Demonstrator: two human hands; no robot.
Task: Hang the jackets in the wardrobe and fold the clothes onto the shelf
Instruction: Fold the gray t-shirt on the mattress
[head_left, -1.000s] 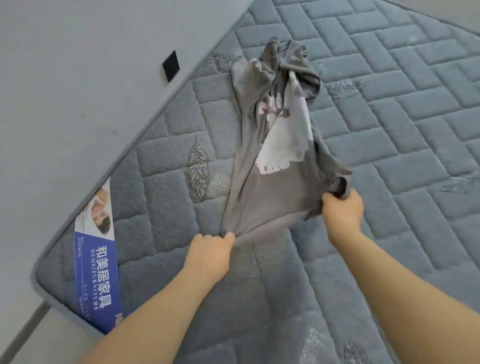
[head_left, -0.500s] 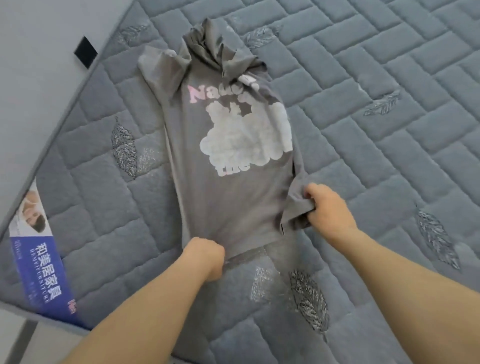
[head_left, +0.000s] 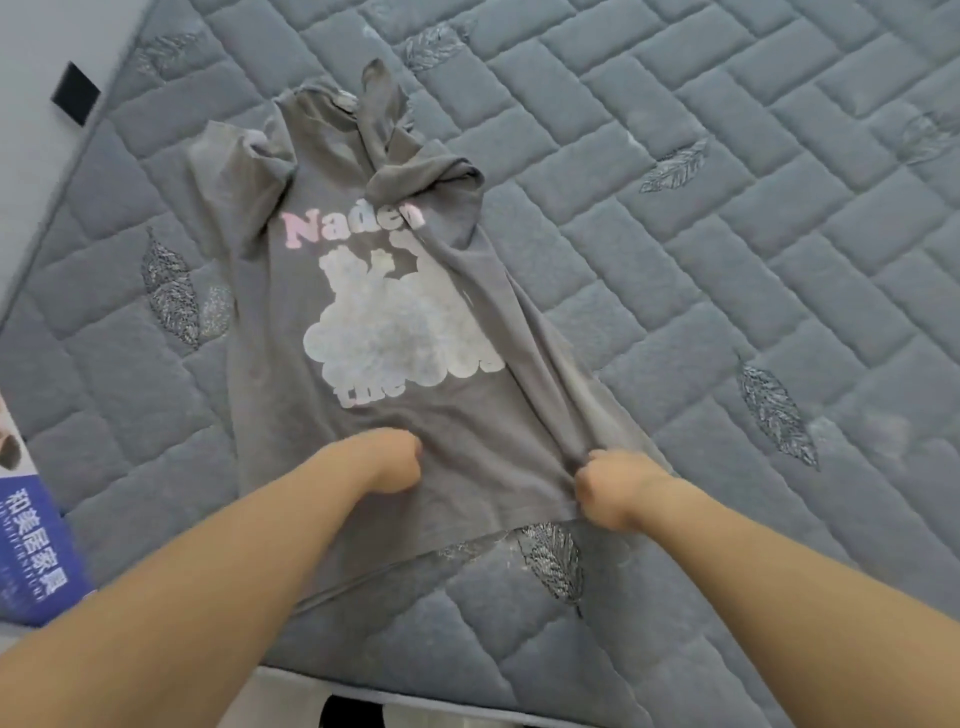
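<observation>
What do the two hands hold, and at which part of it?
Both hold the grey T-shirt near its bottom hem: the left hand grips the lower front, the right hand pinches the lower right edge.

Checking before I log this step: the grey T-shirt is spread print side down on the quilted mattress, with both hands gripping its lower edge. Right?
Not quite. The grey T-shirt lies print side up: the head view shows its pink lettering and white graphic. The rest holds: it is on the quilted mattress, with the left hand and right hand gripping its lower edge.
</observation>
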